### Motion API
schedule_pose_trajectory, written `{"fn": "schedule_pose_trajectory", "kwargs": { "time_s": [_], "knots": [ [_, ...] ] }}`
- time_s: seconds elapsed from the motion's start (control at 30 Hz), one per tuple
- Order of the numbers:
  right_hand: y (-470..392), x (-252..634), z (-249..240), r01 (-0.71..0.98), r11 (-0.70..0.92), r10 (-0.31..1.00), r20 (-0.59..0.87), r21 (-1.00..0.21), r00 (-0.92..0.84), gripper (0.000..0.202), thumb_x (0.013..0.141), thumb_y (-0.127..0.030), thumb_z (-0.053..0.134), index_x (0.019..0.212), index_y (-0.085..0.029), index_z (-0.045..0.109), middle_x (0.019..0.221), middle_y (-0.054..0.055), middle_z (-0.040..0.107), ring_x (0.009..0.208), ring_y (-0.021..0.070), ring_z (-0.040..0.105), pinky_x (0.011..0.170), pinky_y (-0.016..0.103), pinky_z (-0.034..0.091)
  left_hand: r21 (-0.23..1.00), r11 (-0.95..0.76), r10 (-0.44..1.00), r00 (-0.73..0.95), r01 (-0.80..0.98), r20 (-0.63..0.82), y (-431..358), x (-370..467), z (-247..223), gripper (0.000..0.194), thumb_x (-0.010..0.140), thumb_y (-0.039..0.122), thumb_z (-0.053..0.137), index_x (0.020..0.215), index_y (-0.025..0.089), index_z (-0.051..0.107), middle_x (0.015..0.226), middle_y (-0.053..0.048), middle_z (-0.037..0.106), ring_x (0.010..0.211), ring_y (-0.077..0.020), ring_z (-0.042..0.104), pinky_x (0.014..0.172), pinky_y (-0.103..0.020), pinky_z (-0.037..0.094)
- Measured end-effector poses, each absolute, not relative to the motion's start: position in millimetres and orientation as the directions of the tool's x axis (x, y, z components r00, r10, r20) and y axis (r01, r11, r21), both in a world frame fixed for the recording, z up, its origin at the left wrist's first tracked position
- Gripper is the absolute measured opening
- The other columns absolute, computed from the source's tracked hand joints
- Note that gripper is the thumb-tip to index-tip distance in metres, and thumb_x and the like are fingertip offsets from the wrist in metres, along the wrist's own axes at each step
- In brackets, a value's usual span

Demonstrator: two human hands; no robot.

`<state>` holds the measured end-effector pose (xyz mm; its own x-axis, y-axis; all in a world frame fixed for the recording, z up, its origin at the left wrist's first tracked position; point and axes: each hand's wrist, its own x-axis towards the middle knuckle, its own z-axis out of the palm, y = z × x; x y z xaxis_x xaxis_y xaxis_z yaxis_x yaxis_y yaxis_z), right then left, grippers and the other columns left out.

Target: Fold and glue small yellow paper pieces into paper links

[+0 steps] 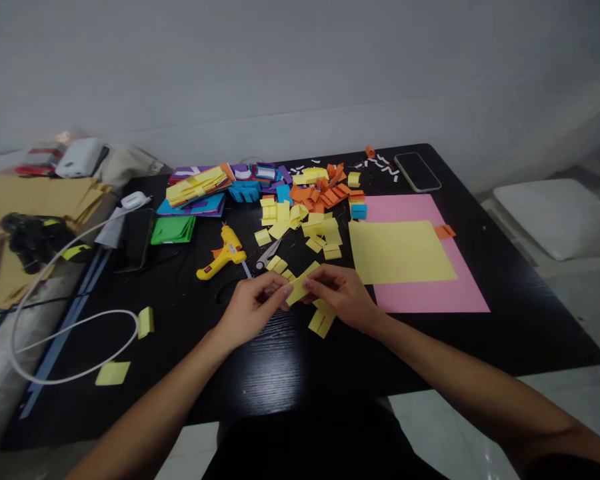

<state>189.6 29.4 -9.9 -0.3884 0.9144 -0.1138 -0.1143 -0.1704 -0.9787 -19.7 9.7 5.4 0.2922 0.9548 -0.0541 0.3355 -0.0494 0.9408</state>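
Observation:
A small yellow paper strip [301, 284] is pinched between both hands above the black table. My left hand [254, 303] grips its left end with thumb and fingers. At its right end, my right hand [344, 295] closes on it the same way. Beneath my right hand lies a folded yellow paper piece [323, 323]. Just beyond the hands are scattered folded yellow paper pieces [325, 230] and a pair of scissors [270, 251], partly hidden. A yellow glue gun [223, 254] with a glue stick rests on its side left of the scissors.
Yellow [400, 250] and pink sheets [430, 300] lie on the right. Orange folded pieces [325, 193], stacked coloured papers [200, 187] and a green bundle [173, 229] sit farther back. One phone [417, 172] is back right. A white cable [75, 381] loops at left.

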Motion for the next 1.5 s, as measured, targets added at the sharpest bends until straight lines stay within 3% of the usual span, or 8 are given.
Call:
{"fn": "schedule_pose_trajectory", "kwargs": {
  "time_s": [0.3, 0.43, 0.7, 0.93, 1.13, 1.5],
  "knots": [
    [27.7, 188.5, -9.7, -0.015, -0.004, 0.939, 0.001, -1.0, -0.345, 0.016, 0.087, -0.034, 0.073, 0.084, -0.019, 0.071, 0.077, 0.0, 0.068, 0.069, 0.0134, 0.063, 0.065, 0.027, 0.052, 0.925, -0.106, 0.942, 0.336, 0.364, -0.024, 8.0, -21.1, 2.1, 0.023, 0.097, 0.033, 0.062, 0.083, 0.016, 0.068, 0.066, 0.0, 0.071, 0.06, -0.0119, 0.065, 0.059, -0.021, 0.048],
    [27.1, 188.9, -10.2, 0.057, 0.018, 0.927, -0.005, -0.998, -0.374, 0.015, 0.088, -0.033, 0.072, 0.082, -0.019, 0.071, 0.072, -0.001, 0.066, 0.064, 0.0123, 0.058, 0.06, 0.025, 0.046, 0.912, -0.152, 0.939, 0.344, 0.382, 0.013, 7.7, -20.3, -1.5, 0.02, 0.096, 0.031, 0.064, 0.083, 0.017, 0.068, 0.063, 0.002, 0.065, 0.056, -0.0094, 0.056, 0.054, -0.019, 0.042],
    [27.3, 187.4, -13.0, -0.068, -0.114, 0.916, -0.079, -0.991, -0.393, 0.022, 0.086, -0.039, 0.076, 0.085, -0.018, 0.069, 0.076, 0.001, 0.07, 0.068, 0.0148, 0.07, 0.07, 0.029, 0.057, 0.926, -0.143, 0.964, 0.261, 0.349, 0.051, 8.0, -19.1, 1.1, 0.023, 0.095, 0.033, 0.064, 0.08, 0.016, 0.066, 0.062, 0.003, 0.058, 0.056, -0.0093, 0.051, 0.055, -0.021, 0.041],
    [25.5, 187.6, -11.0, 0.026, -0.081, 0.895, -0.084, -0.996, -0.438, 0.021, 0.087, -0.038, 0.075, 0.085, -0.018, 0.071, 0.072, 0.001, 0.072, 0.067, 0.0157, 0.071, 0.067, 0.028, 0.057, 0.936, -0.14, 0.96, 0.277, 0.323, 0.048, 8.0, -17.2, -2.9, 0.018, 0.094, 0.033, 0.066, 0.087, 0.017, 0.066, 0.067, 0.004, 0.055, 0.061, -0.0099, 0.05, 0.058, -0.021, 0.041],
    [25.1, 187.3, -9.5, -0.011, -0.135, 0.889, -0.117, -0.991, -0.444, 0.021, 0.086, -0.038, 0.075, 0.087, -0.017, 0.069, 0.073, 0.002, 0.073, 0.068, 0.0158, 0.072, 0.07, 0.029, 0.057, 0.933, -0.134, 0.97, 0.238, 0.333, 0.055, 8.3, -16.2, 0.0, 0.02, 0.094, 0.034, 0.065, 0.083, 0.017, 0.065, 0.063, 0.005, 0.05, 0.058, -0.0094, 0.046, 0.055, -0.02, 0.038],
    [25.0, 189.3, -8.0, 0.04, -0.057, 0.865, -0.069, -0.998, -0.496, 0.014, 0.085, -0.032, 0.073, 0.085, -0.018, 0.071, 0.071, 0.0, 0.07, 0.066, 0.0137, 0.066, 0.064, 0.026, 0.051, 0.922, -0.184, 0.944, 0.323, 0.339, 0.07, 7.3, -13.8, 0.9, 0.018, 0.094, 0.029, 0.064, 0.082, 0.017, 0.067, 0.062, 0.004, 0.056, 0.056, -0.0088, 0.048, 0.054, -0.019, 0.038]
  ]
}}
